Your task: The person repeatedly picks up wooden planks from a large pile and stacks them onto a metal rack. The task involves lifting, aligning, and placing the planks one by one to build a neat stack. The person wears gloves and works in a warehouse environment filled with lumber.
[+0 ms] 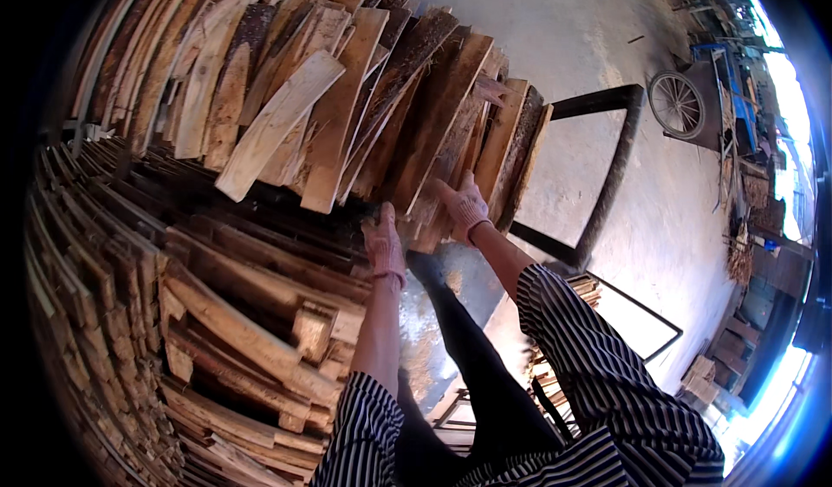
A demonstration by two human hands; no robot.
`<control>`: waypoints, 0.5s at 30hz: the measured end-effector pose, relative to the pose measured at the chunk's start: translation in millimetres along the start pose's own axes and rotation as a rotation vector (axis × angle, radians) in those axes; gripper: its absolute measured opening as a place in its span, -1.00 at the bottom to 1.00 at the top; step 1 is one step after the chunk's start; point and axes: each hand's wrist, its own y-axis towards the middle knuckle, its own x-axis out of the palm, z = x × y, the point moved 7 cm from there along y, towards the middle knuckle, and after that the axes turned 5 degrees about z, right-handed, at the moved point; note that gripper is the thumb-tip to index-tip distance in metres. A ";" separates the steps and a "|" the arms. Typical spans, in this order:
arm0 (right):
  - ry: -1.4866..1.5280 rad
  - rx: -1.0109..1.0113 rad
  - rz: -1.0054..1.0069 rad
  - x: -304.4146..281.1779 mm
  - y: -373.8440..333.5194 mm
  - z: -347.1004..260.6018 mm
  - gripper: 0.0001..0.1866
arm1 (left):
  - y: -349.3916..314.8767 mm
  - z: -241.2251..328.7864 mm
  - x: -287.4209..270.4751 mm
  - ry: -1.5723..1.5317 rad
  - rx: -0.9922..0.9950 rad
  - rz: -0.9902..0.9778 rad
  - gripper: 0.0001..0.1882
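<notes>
My left hand (384, 246), in a pale pinkish knit glove, is at the near end of a rough wooden board (446, 110), its thumb pointing up along the wood. Some of its fingers are lost in the dark gap beside the pile. Just to the right, my right hand (466, 207), gloved alike, grips a weathered board (427, 230) from its right side. Around both hands lies a row of leaning, bark-edged boards (511, 136). A paler loose plank (282, 123) rests slantwise across the pile farther left.
Stacked timber (251, 314) fills the lower left. A black metal frame (607, 184) stands right of the boards on the concrete floor (555, 19). Farther right is a spoked wheel (677, 104) on a cart with blue parts. Another thin dark frame (646, 314) lies behind my right arm.
</notes>
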 end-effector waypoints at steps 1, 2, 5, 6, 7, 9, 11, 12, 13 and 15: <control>0.026 0.022 0.024 6.1 11.7 -14.2 0.12 | 26.3 -3.3 1.6 0.018 0.012 0.039 -0.12; 0.037 0.072 0.008 10.9 19.5 -27.9 0.25 | 46.1 -6.9 6.5 0.038 0.020 0.071 -0.09; 0.173 0.257 -0.016 10.5 51.7 -19.5 0.35 | 51.3 -12.6 52.9 0.050 -0.168 0.104 -0.20; 0.167 0.256 0.002 9.6 61.3 -24.2 0.44 | 51.3 -6.0 63.0 0.075 -0.047 0.136 -0.21; 0.171 0.278 -0.046 17.3 59.8 -27.3 0.44 | 52.8 -10.6 55.7 -0.002 -0.025 0.139 -0.22; 0.174 0.313 -0.136 24.4 45.0 -41.0 0.46 | 50.9 -14.4 37.8 -0.163 0.028 0.144 -0.24; 0.246 0.329 -0.095 -1.3 50.5 -21.8 0.48 | 18.2 -9.6 69.6 -0.262 -0.043 0.008 -0.27; 0.321 0.379 -0.054 -22.9 61.2 3.2 0.48 | -8.8 -7.1 103.8 -0.260 -0.121 -0.113 -0.28; 0.387 0.392 -0.063 -30.0 58.2 7.2 0.47 | -20.8 -13.2 112.4 -0.126 -0.069 -0.139 -0.30; 0.680 0.135 -0.161 -39.4 69.8 -5.6 0.27 | -28.2 -33.9 122.9 0.280 0.166 -0.110 -0.34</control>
